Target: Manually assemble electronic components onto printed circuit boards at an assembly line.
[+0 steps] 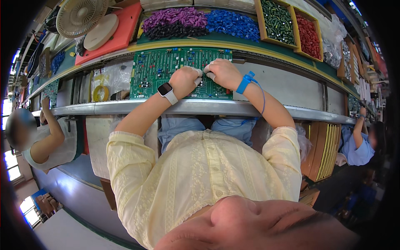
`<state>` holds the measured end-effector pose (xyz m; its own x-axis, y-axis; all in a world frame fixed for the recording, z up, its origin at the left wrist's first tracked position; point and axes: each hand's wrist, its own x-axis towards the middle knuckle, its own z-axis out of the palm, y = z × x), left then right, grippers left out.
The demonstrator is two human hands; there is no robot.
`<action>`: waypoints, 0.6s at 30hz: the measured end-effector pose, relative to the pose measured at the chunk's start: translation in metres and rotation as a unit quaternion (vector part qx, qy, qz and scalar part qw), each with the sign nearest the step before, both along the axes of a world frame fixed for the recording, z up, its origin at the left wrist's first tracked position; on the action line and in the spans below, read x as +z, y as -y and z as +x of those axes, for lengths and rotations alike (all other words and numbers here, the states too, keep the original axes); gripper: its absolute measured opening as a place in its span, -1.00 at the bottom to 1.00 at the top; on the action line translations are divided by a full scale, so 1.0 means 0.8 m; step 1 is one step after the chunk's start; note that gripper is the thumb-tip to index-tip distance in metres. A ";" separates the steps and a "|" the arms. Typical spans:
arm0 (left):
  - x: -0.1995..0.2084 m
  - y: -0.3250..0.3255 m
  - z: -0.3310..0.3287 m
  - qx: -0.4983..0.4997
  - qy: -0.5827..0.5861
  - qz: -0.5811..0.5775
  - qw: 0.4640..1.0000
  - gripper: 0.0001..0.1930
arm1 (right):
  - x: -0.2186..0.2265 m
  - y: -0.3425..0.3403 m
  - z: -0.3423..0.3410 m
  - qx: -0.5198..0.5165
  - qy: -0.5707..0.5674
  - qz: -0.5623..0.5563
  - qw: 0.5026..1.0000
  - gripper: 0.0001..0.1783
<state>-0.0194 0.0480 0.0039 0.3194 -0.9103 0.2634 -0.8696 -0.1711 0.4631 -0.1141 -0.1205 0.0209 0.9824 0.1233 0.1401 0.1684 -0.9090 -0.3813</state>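
Observation:
A large green circuit board, dotted with small parts, lies across the rails of the work line in front of me. Over its middle are both my hands, close together, with pale finger cots on several fingertips. My left hand has its fingers curled in a pinch at the board's surface. Beside it my right hand is bent the same way, fingertips pressed together. Whatever either hand pinches is too small or hidden to make out. A watch is on my left wrist, and a blue wrist strap with a cord is on my right.
Behind the board lie heaps of purple parts, black parts and blue parts. Yellowish boxes hold green parts and red parts. A fan stands far left. Other people work at both sides. A metal rail edges the line.

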 end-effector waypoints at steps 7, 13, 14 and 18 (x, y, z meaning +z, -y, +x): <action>-0.001 0.004 -0.003 -0.016 0.062 -0.013 0.998 -0.90 | -0.002 0.000 0.002 0.006 0.021 -0.021 1.000 -0.92; 0.002 0.003 0.001 -0.031 0.031 0.008 0.999 -0.91 | -0.008 -0.004 -0.002 0.021 0.076 -0.054 0.995 -0.94; 0.003 0.004 0.000 -0.032 0.031 0.009 0.999 -0.91 | -0.007 -0.004 -0.002 0.020 0.075 -0.053 0.996 -0.94; -0.003 0.004 -0.003 -0.044 0.059 0.017 0.997 -0.91 | -0.006 -0.014 -0.004 0.018 0.070 -0.107 0.992 -0.94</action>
<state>-0.0215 0.0450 0.0018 0.2067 -0.9424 0.2629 -0.9300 -0.1058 0.3521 -0.1173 -0.1095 0.0163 0.9499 0.1988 0.2414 0.2393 -0.9590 -0.1519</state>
